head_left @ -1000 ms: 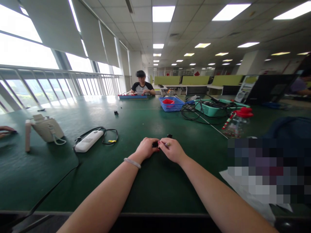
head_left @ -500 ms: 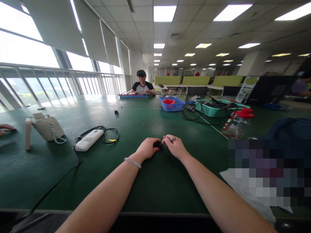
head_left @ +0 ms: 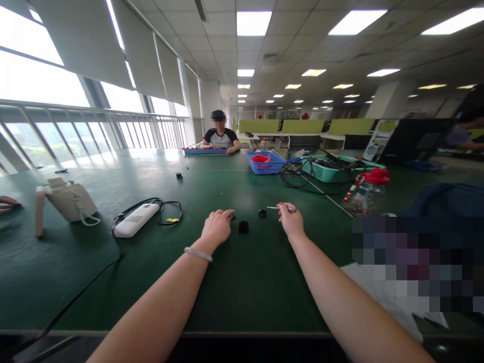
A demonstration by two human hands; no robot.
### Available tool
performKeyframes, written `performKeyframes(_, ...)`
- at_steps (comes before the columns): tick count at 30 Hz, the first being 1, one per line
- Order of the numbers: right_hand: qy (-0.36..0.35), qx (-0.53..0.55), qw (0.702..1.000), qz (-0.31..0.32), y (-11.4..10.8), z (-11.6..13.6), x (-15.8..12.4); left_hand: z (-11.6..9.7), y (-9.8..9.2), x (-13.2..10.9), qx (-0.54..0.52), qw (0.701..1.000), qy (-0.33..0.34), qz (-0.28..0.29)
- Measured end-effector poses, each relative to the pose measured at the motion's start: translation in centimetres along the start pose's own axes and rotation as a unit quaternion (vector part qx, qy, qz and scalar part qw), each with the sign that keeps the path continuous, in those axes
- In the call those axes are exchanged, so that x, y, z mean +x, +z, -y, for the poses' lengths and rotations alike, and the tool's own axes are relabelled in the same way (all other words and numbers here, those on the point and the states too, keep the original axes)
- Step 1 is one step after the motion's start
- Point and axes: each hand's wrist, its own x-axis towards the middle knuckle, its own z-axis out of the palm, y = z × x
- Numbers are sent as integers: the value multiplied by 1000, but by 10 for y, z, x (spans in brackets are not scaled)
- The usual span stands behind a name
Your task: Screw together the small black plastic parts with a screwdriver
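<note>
My left hand (head_left: 216, 226), with a pale bracelet at the wrist, is closed over a small black part (head_left: 233, 218) that is mostly hidden under its fingertips. Just right of those fingers, a squarish black plastic piece (head_left: 244, 227) rests on the green table (head_left: 242, 282). A second, smaller black piece (head_left: 262, 213) lies farther right. Gripped in my right hand (head_left: 291, 219) is a slim silver screwdriver (head_left: 274, 207), its thin shaft pointing left towards that smaller piece without visibly touching it.
Left of my hands lie a white power bank-like box (head_left: 136, 220) with a black cable and a beige device (head_left: 70, 199). Blue (head_left: 265, 164) and teal baskets (head_left: 325, 170), a red-lidded bottle (head_left: 366, 194) and white paper are right. A person (head_left: 219, 136) sits opposite.
My hands have parted from the black object they held together. Two black pieces now show on the table between them. The left hand moved left, the right hand right with the screwdriver.
</note>
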Motion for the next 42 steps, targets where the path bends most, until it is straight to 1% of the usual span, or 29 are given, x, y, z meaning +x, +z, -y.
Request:
performKeyframes(2, 7, -16, 1000, 10, 2, -7, 2, 4, 2, 0, 10, 999, 2, 37)
performKeyframes(4, 7, -30, 999, 24, 3, -9, 2, 6, 2, -2, 13, 998, 12, 56)
performKeyframes(8, 0, -65, 996, 63, 4, 0, -5, 4, -2, -4, 10, 998, 18, 66)
performKeyframes(10, -3, -66, 994, 87, 4, 6, -9, 1, -3, -4, -6, 998, 15, 65)
performKeyframes(13, 3, -27, 993, 118, 5, 14, -15, -3, 0, -4, -41, 997, 26, 60)
performKeyframes(16, 23, 63, 987, 147, 7, 21, -20, -9, 6, -6, -51, 995, 58, 62)
performKeyframes(18, 28, 115, 983, 140, 9, 23, -22, -13, 10, -7, -44, 994, 81, 66)
performKeyframes(20, 20, 143, 983, 110, 9, 23, -21, -18, 11, -9, -34, 991, 105, 74)
performKeyframes(23, 8, 163, 984, 68, 9, 18, -16, -25, 11, -11, -22, 986, 141, 89)
performKeyframes(26, 8, 175, 984, 43, 8, 13, -12, -31, 11, -15, -20, 981, 170, 96)
performKeyframes(31, 24, 181, 983, 20, 3, 16, -13, -41, 10, -24, -26, 980, 175, 88)
performKeyframes(35, 35, 177, 983, 26, 0, 22, -16, -46, 1, -41, -35, 977, 175, 115)
performKeyframes(38, 40, 173, 984, 32, 0, 23, -17, -35, -14, -64, -62, 970, 185, 143)
performKeyframes(40, 36, 174, 983, 34, 2, 23, -17, -18, -26, -85, -83, 965, 195, 156)
performKeyframes(42, 28, 176, 983, 39, 3, 23, -17, 6, -39, -108, -95, 965, 183, 161)
